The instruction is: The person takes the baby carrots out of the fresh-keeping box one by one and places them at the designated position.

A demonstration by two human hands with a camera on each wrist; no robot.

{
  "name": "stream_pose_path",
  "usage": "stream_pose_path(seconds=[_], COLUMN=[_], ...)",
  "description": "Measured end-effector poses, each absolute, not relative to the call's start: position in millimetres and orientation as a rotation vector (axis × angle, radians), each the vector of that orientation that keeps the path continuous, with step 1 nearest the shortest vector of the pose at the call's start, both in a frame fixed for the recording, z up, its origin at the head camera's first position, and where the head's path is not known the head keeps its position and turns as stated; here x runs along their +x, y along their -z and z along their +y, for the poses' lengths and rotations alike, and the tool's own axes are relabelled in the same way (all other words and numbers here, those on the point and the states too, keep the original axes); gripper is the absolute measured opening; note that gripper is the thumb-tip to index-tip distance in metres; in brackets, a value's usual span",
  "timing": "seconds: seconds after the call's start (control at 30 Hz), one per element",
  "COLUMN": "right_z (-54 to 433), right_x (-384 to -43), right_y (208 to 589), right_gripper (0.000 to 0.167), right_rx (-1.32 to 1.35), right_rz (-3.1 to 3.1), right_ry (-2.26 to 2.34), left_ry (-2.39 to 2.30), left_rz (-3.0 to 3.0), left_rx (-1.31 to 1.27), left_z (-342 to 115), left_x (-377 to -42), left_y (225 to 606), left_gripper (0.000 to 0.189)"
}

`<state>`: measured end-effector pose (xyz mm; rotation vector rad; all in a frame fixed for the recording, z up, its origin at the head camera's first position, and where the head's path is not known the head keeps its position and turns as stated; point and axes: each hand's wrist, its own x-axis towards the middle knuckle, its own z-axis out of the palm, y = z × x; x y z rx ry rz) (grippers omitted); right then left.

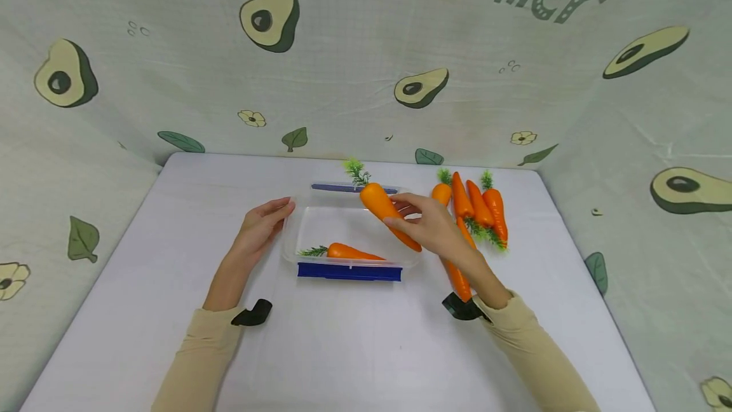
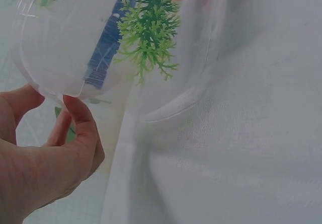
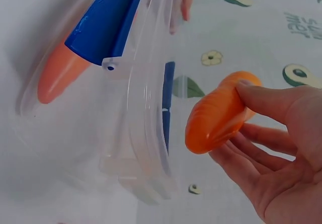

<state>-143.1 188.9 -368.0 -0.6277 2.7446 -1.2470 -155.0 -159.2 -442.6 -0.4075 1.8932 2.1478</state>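
Observation:
My right hand (image 1: pixel 427 224) pinches an orange toy carrot (image 1: pixel 379 201) between thumb and fingers. It is held slanting over the right part of a clear plastic container (image 1: pixel 320 224), its green leafy top toward the back. In the right wrist view the carrot (image 3: pixel 221 113) shows beside the container's wall. My left hand (image 1: pixel 260 234) grips the container's left edge; in the left wrist view its thumb and fingers pinch the rim (image 2: pixel 75 90) at a corner. Inside the container, along the front wall, lies another carrot (image 1: pixel 350 252) with its leaves to the left.
Blue latch flaps (image 1: pixel 349 271) hang at the container's front and back. Several more carrots (image 1: pixel 494 208) lie in a loose group to the right, some partly behind my right forearm. A white table (image 1: pixel 354 348) meets an avocado-print cloth (image 1: pixel 343 81) at the back and sides.

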Motion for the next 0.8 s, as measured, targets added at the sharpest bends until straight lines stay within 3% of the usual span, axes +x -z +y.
stream_pose_path(seconds=[0.8], right_z=[265.2], right_x=[-123.7], right_y=[374.8], right_gripper=[0.052], right_rx=[-0.301], right_rz=[2.939], right_ry=[1.304], left_ry=[-2.137], left_rz=[1.907], left_rx=[-0.419], left_z=[-158.8], left_x=[-155.2], left_y=[444.8], left_gripper=[0.065])
